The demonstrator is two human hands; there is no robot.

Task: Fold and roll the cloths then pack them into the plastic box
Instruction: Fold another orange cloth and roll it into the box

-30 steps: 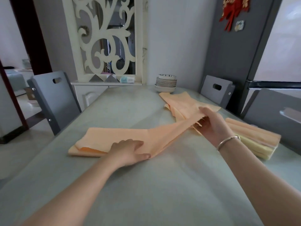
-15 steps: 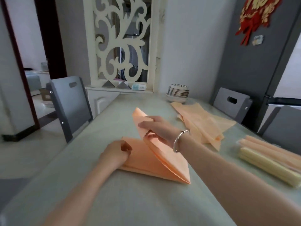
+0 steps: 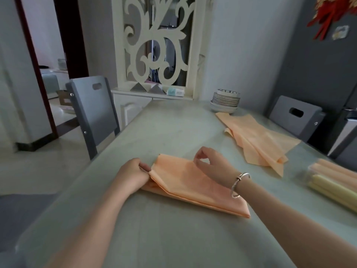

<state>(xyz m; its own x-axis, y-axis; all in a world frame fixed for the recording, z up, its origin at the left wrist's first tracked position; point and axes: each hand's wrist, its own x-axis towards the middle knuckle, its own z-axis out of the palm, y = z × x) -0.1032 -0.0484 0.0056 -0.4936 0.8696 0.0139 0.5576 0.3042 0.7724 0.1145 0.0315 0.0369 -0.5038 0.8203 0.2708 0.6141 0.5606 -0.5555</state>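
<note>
A folded orange cloth (image 3: pixel 193 182) lies on the pale green table (image 3: pixel 173 238) in front of me. My left hand (image 3: pixel 133 175) pinches the cloth's left end between thumb and fingers. My right hand (image 3: pixel 210 165), with a silver bracelet on the wrist, sits over the cloth's far edge, thumb and forefinger curled together on the top layer there. At the right edge stands the clear plastic box (image 3: pixel 311 171) with rolled orange and yellow cloths (image 3: pixel 334 188) lying in it. A loose pile of unfolded orange cloths (image 3: pixel 257 138) lies farther back on the right.
A stack of plates (image 3: pixel 225 101) stands at the table's far end by the wall. One grey chair (image 3: pixel 92 113) is at the left side, another (image 3: pixel 295 117) at the right. A white carved screen and low cabinet (image 3: pixel 158 55) rise behind the table.
My right hand carried the cloth's right end over to the left and laid it down, so the long strip is folded in half. My left hand shifted to the left end.
</note>
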